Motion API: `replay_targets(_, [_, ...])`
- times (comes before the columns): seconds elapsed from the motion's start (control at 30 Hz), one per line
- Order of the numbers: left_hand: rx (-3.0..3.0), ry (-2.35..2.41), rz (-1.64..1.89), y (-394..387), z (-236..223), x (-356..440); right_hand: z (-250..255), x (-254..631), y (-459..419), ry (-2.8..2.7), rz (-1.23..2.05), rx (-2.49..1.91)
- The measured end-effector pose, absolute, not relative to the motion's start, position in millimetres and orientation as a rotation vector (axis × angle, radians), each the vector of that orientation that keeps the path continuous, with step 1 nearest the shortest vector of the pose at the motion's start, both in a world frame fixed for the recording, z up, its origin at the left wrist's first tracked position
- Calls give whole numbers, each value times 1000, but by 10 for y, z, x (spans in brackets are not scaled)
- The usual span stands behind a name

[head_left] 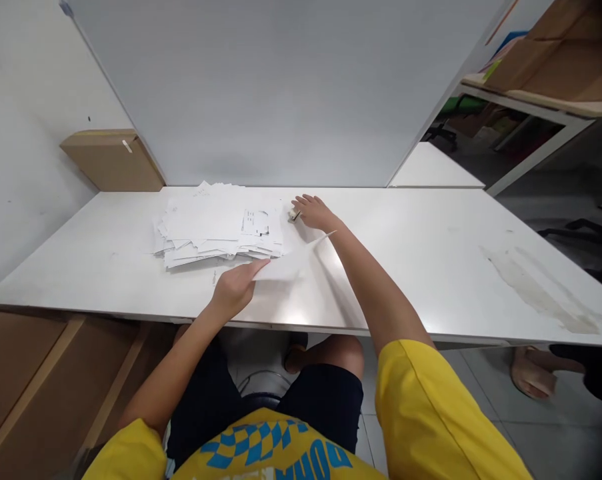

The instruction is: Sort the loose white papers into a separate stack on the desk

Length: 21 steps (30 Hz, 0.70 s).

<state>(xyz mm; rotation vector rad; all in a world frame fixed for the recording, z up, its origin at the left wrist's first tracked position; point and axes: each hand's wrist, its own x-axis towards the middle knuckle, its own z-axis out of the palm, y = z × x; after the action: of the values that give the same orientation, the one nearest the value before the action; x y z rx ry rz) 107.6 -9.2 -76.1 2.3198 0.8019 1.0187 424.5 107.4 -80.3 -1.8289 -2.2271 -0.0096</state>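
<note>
My left hand (235, 288) pinches the edge of a white sheet of paper (285, 264) and holds it tilted above the table near its front edge. My right hand (315, 212) is stretched forward, palm down and fingers apart, right beside a small pale object with a dark metallic part (294, 215); its kind is too small to make out, and I cannot tell if the fingers touch it. To the left lies an uneven stack of white papers (201, 223), and a sheet with dark printing (255, 222) shows on its right side.
The white table (411, 267) carries a greyish smear at its right. A grey panel (281, 93) stands along the back edge, with a cardboard box (113, 160) at the back left. Brown cardboard (561, 60) rests on a shelf at right. Another person's foot (533, 373) shows lower right.
</note>
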Motion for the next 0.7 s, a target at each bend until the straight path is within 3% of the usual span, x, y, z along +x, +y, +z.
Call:
replay_targets(0.2, [2730,638,1171,-161,-983,1169,-974,4493,861,-2236,-165,-1903])
replay_targets(0.43, [2932,658,1196,-578,-1338,1314,-832,4705,0,-2031,80,-2099])
replay_targets(0.7, [2841,67,935,-657,-1321,1326,-882,4598,-359,-2323,236,-1841])
